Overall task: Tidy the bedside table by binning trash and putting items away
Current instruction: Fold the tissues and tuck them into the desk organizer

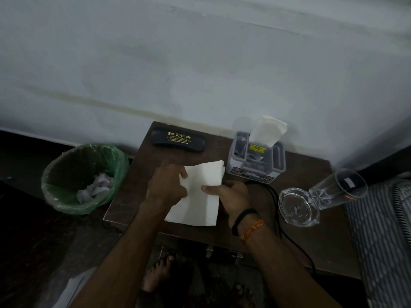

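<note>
My left hand [166,185] pinches the left edge of a white tissue [198,196], thumb on top of the sheet. My right hand [231,196] grips the tissue's right edge, thumb lying across the paper and fingers curled beneath. The tissue hangs between my two hands just above the dark brown table [295,245], its lower end near the table's front edge.

Just beyond my left hand lies a black spectacle case [178,140] with yellow lettering, flat on the table near the wall. Just beyond my right hand stands a grey holder [255,161] with more white tissues [268,130] sticking up out of it. A black cable [278,210] runs from under my right hand towards the table's front. Further to the right of my right hand sit a clear glass ashtray [298,207] and, touching it, a tall clear glass [338,190]. Well to the left of my left hand, on the floor beside the table, is a bin [82,176] lined with a green bag, crumpled paper [95,187] inside.
</note>
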The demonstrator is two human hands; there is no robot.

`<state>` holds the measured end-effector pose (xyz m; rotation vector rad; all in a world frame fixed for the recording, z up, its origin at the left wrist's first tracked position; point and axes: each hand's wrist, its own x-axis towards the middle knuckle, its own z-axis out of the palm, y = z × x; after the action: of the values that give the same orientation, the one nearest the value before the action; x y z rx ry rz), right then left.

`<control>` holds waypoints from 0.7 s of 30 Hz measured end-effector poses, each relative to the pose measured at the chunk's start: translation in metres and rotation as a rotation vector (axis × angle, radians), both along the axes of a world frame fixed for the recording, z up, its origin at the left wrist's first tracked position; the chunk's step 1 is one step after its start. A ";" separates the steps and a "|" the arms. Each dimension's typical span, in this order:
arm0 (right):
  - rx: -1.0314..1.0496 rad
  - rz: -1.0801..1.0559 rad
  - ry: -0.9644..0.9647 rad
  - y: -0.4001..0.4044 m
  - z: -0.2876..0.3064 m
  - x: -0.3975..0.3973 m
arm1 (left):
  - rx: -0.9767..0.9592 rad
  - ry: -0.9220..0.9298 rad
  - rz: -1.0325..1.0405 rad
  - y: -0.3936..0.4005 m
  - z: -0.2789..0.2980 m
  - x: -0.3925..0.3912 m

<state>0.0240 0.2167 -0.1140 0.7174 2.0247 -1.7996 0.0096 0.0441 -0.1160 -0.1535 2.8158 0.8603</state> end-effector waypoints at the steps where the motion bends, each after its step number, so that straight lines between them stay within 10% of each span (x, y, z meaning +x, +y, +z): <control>1: -0.050 0.001 -0.025 0.001 0.002 0.001 | 0.003 0.001 -0.003 -0.001 0.000 0.000; 12: 0.081 0.231 0.180 0.006 0.000 -0.003 | 0.047 0.050 -0.010 -0.005 -0.003 -0.003; 16: -0.103 0.129 0.219 0.024 0.019 -0.001 | 0.435 0.184 0.295 -0.012 0.015 -0.009; 21: -0.226 0.033 0.287 0.043 0.042 0.016 | 0.902 -0.229 0.206 0.000 0.053 -0.001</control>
<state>0.0397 0.2601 -0.0716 0.3749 1.9400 -2.1698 0.0083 0.0442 -0.0630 -0.3677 1.9818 1.9015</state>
